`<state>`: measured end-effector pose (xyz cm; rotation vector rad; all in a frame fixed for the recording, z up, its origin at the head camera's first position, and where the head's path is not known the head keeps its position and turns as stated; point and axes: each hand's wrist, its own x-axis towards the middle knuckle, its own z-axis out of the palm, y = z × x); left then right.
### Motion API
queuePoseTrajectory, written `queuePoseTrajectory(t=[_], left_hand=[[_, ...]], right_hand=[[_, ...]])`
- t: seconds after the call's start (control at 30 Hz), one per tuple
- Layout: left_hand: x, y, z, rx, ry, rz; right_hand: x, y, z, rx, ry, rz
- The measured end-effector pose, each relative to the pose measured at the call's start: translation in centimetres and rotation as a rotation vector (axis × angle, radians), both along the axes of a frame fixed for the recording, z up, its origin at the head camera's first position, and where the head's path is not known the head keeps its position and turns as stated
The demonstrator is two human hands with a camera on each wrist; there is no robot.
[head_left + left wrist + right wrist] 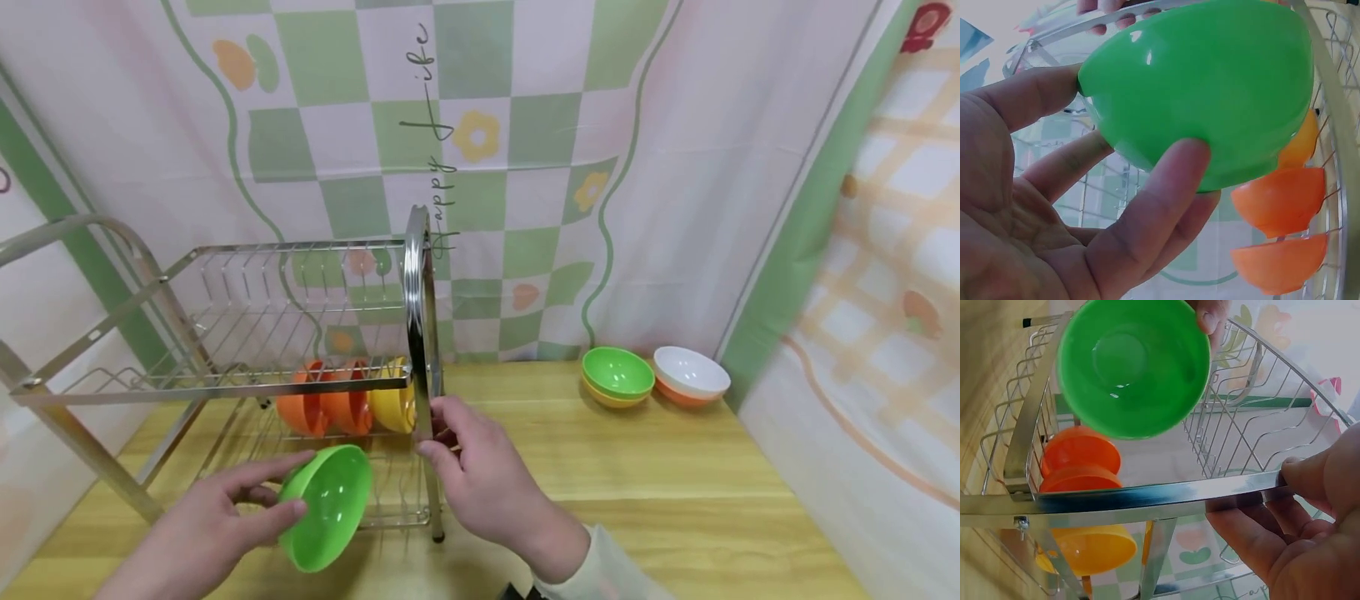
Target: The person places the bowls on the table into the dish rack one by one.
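Observation:
A green bowl point(330, 508) is tilted on its side in front of the dish rack. My left hand point(217, 517) pinches it between thumb and fingers, and the left wrist view shows the bowl's outside point(1210, 87) up close. With thumb and fingers, my right hand point(491, 475) grips the right upright of the metal dish rack point(417, 308); the right wrist view shows this hand point(1310, 544) on the frame bar. Two orange bowls point(347, 408) and a yellow bowl point(392, 407) stand on edge in a row on the rack's lower tier, partly hidden behind the upper shelf.
Right of the rack on the wooden table point(600, 475), a green bowl point(618, 372) sits in a yellow one. Beside it, a white bowl point(690, 372) sits in an orange one. A checkered curtain point(480, 167) hangs behind. The rack's upper tier point(300, 317) holds no dishes.

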<state>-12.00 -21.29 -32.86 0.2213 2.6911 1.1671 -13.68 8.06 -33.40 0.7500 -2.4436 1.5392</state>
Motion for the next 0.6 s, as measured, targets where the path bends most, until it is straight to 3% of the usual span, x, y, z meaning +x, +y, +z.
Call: queuePoseTrajectory(t=[0.1, 0.27, 0.33, 0.43, 0.6], left_hand=[[-0.1, -0.6, 0.5, -0.08, 0.058, 0.039], [-0.2, -1.7, 1.4, -0.262, 0.295, 0.107], [-0.5, -2.1, 1.9, -0.318, 0.355, 0.126], [-1.1, -2.6, 2.4, -0.393, 0.351, 0.157], [-2.9, -3.0, 2.6, -0.477, 0.275, 0.174]], right_hand=[[0.0, -0.1, -0.1, 0.023, 0.028, -0.012], [0.0, -0.1, -0.1, 0.047, 0.061, -0.022], [0.0, -0.1, -0.1, 0.053, 0.071, -0.024], [-0.1, -0.2, -0.2, 0.058, 0.086, -0.026], [-0.1, -0.2, -0.3, 0.065, 0.101, -0.035]])
